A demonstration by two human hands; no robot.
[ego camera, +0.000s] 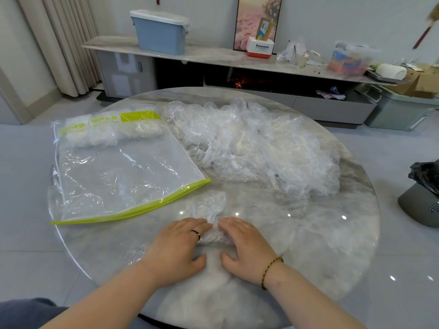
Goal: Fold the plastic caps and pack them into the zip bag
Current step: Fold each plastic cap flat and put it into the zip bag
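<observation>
One clear plastic cap (208, 207) lies flattened on the round marble table (320, 233), near its front. My left hand (180, 248) and my right hand (242, 245) lie palm down on the cap's near end, fingers straight, pressing it flat. A big loose pile of plastic caps (256, 146) covers the table's far right half. The clear zip bag (123, 176) with a lime-green zipper edge lies at the left. Several folded caps (114, 134) sit inside at its far end.
Beyond the table runs a long low cabinet (213, 57) carrying a blue lidded bin (160, 32), a Panasonic box (260, 47) and clutter. A dark cap (420, 205) and a black bag (425, 174) sit on the floor at right.
</observation>
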